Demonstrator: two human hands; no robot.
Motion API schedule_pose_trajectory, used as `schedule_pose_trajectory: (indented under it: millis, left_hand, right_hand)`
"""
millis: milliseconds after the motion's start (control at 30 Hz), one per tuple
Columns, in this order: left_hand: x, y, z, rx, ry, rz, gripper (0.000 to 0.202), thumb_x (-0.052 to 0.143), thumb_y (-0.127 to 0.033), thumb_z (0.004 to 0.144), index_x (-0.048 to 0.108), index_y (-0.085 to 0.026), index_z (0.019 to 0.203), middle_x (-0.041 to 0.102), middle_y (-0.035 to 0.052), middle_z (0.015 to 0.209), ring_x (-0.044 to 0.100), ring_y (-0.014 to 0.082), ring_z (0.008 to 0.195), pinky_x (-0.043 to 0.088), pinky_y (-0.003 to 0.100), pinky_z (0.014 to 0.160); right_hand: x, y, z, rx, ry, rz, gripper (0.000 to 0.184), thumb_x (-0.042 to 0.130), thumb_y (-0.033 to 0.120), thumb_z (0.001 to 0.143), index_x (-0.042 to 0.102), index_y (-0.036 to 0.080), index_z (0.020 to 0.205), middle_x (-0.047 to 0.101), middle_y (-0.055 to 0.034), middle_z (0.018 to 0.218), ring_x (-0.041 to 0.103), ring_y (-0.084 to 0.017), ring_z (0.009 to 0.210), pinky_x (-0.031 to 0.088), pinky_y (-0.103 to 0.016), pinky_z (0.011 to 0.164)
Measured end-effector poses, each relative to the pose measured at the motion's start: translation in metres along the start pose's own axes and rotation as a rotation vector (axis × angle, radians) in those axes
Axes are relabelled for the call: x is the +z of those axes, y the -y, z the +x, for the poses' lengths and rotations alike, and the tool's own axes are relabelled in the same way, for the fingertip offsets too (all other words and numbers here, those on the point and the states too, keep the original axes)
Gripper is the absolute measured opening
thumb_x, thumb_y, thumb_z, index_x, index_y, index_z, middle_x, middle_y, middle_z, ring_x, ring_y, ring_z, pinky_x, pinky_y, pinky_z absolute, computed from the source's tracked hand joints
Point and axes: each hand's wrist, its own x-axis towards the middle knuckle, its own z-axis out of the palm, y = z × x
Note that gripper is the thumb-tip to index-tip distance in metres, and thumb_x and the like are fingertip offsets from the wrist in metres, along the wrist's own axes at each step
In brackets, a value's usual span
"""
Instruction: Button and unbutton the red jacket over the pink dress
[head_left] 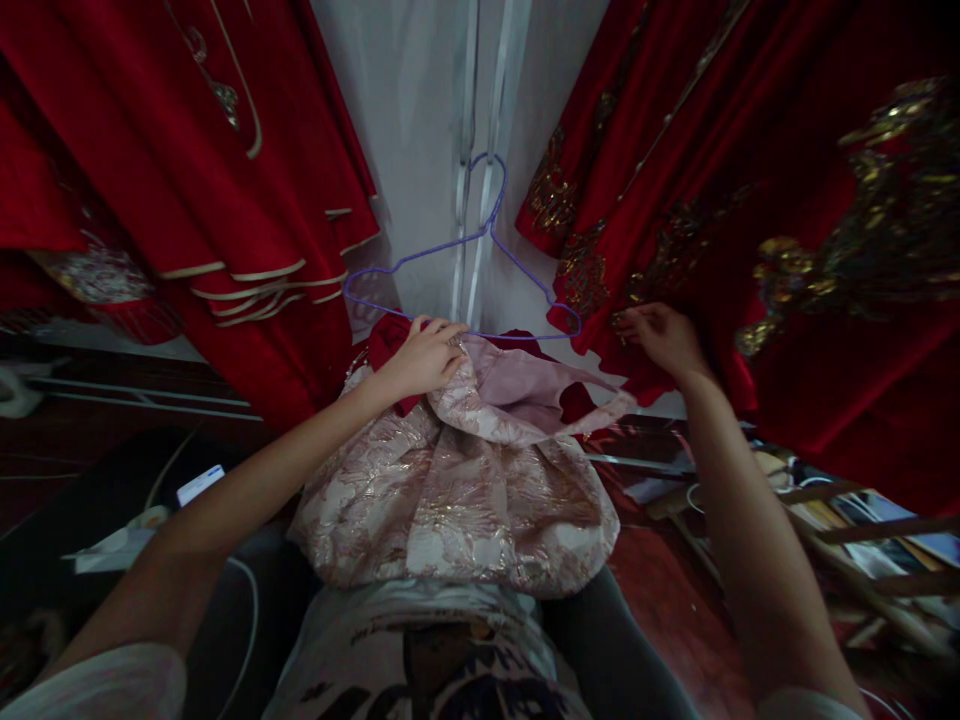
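A pink brocade garment [457, 490] with gold patterning lies gathered over my lap, its pale pink lining [517, 385] showing at the opening. My left hand [429, 358] closes on the garment's upper edge, next to the bottom bar of a purple hanger [442, 245]. The hanger's hook is up by a white rail [465, 190]. Dark red cloth [388, 340] shows behind the pink garment. Away to the right, my right hand [660, 335] has its fingertips pinched beside a red embroidered garment [675, 200]. Something small and golden shows at those fingertips, too unclear to name.
Red garments with cream trim [247, 200] hang on the left. On the right, a wooden rack [847, 540] stands low with assorted items about it. A small white-and-blue card [201, 485] and a white cable [251, 610] lie on the dark surface at left.
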Motion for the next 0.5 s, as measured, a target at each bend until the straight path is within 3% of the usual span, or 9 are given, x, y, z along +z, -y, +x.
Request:
schedule_pose_trajectory:
  millis: [100, 200, 267, 367, 500]
  left_hand:
    - [-0.001, -0.001, -0.001, -0.001, 0.008, 0.006, 0.031, 0.044, -0.03, 0.092, 0.074, -0.022, 0.088, 0.055, 0.0063, 0.136, 0.047, 0.0283, 0.119, 0.027, 0.053, 0.102]
    - [-0.001, -0.003, 0.0, 0.003, 0.019, 0.011, 0.032, 0.043, -0.03, 0.092, 0.074, -0.02, 0.087, 0.054, 0.0069, 0.136, 0.047, 0.0286, 0.119, 0.027, 0.053, 0.102]
    - [-0.001, -0.005, 0.001, 0.001, 0.022, 0.006, 0.032, 0.043, -0.029, 0.092, 0.074, -0.02, 0.086, 0.054, 0.0071, 0.136, 0.047, 0.0287, 0.12, 0.026, 0.053, 0.102]
    - [-0.001, -0.007, 0.002, -0.004, 0.017, -0.005, 0.032, 0.044, -0.029, 0.092, 0.074, -0.021, 0.084, 0.054, 0.0071, 0.136, 0.047, 0.0285, 0.12, 0.026, 0.053, 0.103]
    - [-0.002, -0.009, 0.0, 0.01, 0.002, 0.014, 0.031, 0.044, -0.028, 0.091, 0.074, -0.021, 0.086, 0.055, 0.0067, 0.136, 0.047, 0.0278, 0.12, 0.027, 0.053, 0.102]
  right_hand:
    - [-0.009, 0.021, -0.022, 0.009, 0.356, 0.084, 0.05, 0.057, 0.061, 0.081, 0.06, 0.021, 0.112, 0.069, -0.0108, 0.106, 0.068, -0.023, 0.094, 0.058, -0.04, 0.081]
    - [-0.026, 0.044, -0.051, -0.101, 0.741, -0.018, 0.081, 0.079, 0.051, 0.064, 0.048, 0.032, 0.135, 0.058, -0.0052, 0.134, 0.061, -0.026, 0.115, 0.056, -0.037, 0.091]
    - [-0.033, 0.051, -0.066, -0.13, 0.766, -0.19, 0.089, 0.084, 0.043, 0.056, 0.047, 0.034, 0.137, 0.054, -0.0024, 0.138, 0.058, -0.029, 0.119, 0.054, -0.039, 0.095]
    - [-0.03, 0.047, -0.073, -0.136, 0.692, -0.334, 0.071, 0.08, 0.031, 0.059, 0.057, 0.03, 0.126, 0.064, -0.0031, 0.125, 0.063, -0.028, 0.11, 0.054, -0.038, 0.09]
    - [-0.012, 0.041, -0.071, -0.191, 0.769, -0.443, 0.015, 0.067, 0.023, 0.071, 0.07, 0.027, 0.085, 0.073, -0.0001, 0.079, 0.069, -0.022, 0.075, 0.051, -0.03, 0.064]
